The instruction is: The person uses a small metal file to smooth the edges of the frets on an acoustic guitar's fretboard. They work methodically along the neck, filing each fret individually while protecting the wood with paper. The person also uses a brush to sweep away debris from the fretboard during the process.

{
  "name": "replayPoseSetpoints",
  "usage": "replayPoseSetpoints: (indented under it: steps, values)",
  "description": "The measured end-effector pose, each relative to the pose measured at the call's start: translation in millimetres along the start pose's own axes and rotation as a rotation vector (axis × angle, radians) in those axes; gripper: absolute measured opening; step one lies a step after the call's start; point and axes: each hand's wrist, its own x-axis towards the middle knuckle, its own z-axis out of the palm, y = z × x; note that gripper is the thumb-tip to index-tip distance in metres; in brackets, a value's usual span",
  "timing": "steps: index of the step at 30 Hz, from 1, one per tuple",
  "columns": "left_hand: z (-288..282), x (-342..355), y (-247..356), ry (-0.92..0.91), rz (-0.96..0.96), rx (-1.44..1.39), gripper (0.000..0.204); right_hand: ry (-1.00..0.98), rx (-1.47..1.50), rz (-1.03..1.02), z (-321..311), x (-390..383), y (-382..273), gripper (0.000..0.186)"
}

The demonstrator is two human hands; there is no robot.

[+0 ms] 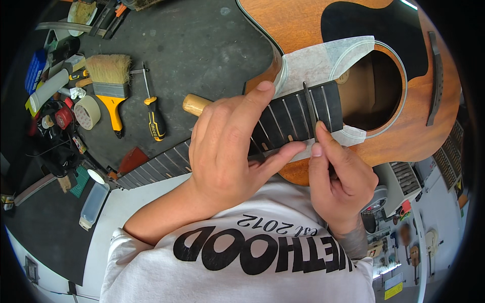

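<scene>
An acoustic guitar (303, 25) lies face up, its dark fretboard (166, 164) running down to the left. Pale masking tape (313, 58) covers the top around the fretboard's end. Across the neck lies my left hand (222, 136), fingers stretched out and thumb apart at the near edge. Between the thumb and fingers of my right hand (341, 177) is a slim metal file (309, 103), laid along a fret near the soundhole (376, 96). A rounded wooden end (196, 104) sticks out beyond my left hand; its rest is hidden.
On the dark bench lie a wide brush (108, 83), a yellow-black screwdriver (154, 118), a tape roll (87, 113) and a clear plastic case (94, 204). Assorted tools crowd the far left. A unit with drawers (401, 184) stands at right, below the guitar body.
</scene>
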Motion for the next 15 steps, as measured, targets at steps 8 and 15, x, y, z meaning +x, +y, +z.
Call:
replayPoseSetpoints:
  steps: [8, 15]
  values:
    - [-1.0, 0.8, 1.7, 0.001, -0.014, 0.004, 0.098, 0.028, 0.047, -0.021, 2.1, -1.9, 2.0, 0.039]
    - [1.8, 0.2, 0.4, 0.036, -0.004, 0.014, 0.094, 0.058, 0.043, 0.021, 4.1, -3.3, -1.4, 0.032]
